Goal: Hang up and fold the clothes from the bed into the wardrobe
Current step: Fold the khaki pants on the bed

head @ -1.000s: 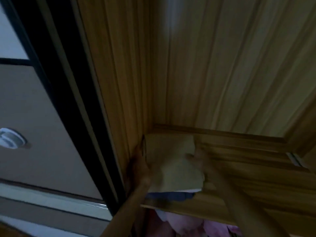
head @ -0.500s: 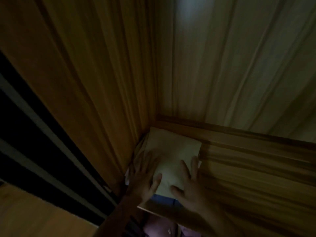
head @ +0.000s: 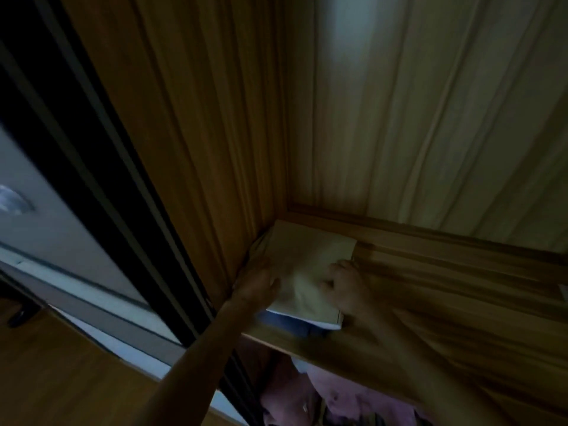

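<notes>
The left grip [head: 259, 279] lies on the left edge of the folded beige garment [head: 307, 259]. Its fingers look fairly straight and flat against the cloth, closed round nothing. The right grip [head: 345, 287] rests on the garment's right part, knuckles up and fingers bent down onto the cloth. Blur hides whether they pinch the fabric or only press it, so I cannot tell.

The garment lies flat between the two grips and beyond them, tucked into the back corner of the wardrobe shelf [head: 461, 287]. Just below the grips, a folded blue piece [head: 292, 324] shows under the beige garment's near edge, and the beige one is stacked on it.

Right beside the left grip, on its left, rises the wardrobe's wooden side panel [head: 199, 133], and the garment's crumpled left edge meets it. Beyond the fingertips of both grips stands the back panel [head: 430, 118]. To the right of the right grip the shelf's wood grain runs on.

Below both forearms, under the shelf's front edge, pink clothes [head: 307, 398] show in the lower compartment. Farther left of the left grip, past the side panel, a dark sliding door frame [head: 101, 179] runs diagonally. Beside it is a pale door panel [head: 61, 241] with a recessed handle [head: 15, 204]. Wooden floor [head: 61, 379] lies to the left of the left forearm.
</notes>
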A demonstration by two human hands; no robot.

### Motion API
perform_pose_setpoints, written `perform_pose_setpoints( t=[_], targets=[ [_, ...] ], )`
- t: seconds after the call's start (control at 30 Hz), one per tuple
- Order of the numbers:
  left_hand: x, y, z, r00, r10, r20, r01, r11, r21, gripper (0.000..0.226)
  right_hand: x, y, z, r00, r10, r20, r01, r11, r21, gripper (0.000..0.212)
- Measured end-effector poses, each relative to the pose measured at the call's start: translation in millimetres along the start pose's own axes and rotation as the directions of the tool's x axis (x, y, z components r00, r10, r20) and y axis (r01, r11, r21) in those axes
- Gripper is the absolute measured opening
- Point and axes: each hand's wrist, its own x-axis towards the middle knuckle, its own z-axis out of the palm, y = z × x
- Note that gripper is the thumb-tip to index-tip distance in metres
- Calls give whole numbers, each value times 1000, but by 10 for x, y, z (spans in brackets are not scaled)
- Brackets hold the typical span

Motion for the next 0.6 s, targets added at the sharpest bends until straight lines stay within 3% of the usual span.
perform_pose_setpoints(
  t=[0.1,0.17,0.33,0.43,0.6],
  targets=[
    [-237,-14,-209,996,-69,57,74,993,-90,46,-149,-165,-88,999,-29,-20,29,1000,12,25],
    [-451,-64,-291,989,-99,110,113,984,-135,33,-291,-297,-92,1000,-26,-2,26,1000,11,26],
    [-1056,-237,-392,983,-119,136,141,977,-161,40,-791,-630,82,1000,-15,-23,16,999,30,27],
    [-1502,-373,-365,974,-157,160,182,972,-151,28,-1126,-955,273,999,-44,-26,45,998,47,22],
    [-2409,-869,-366,959,-245,143,268,948,-169,21,-1486,-1790,675,980,-187,64,187,982,7,16]
  ],
)
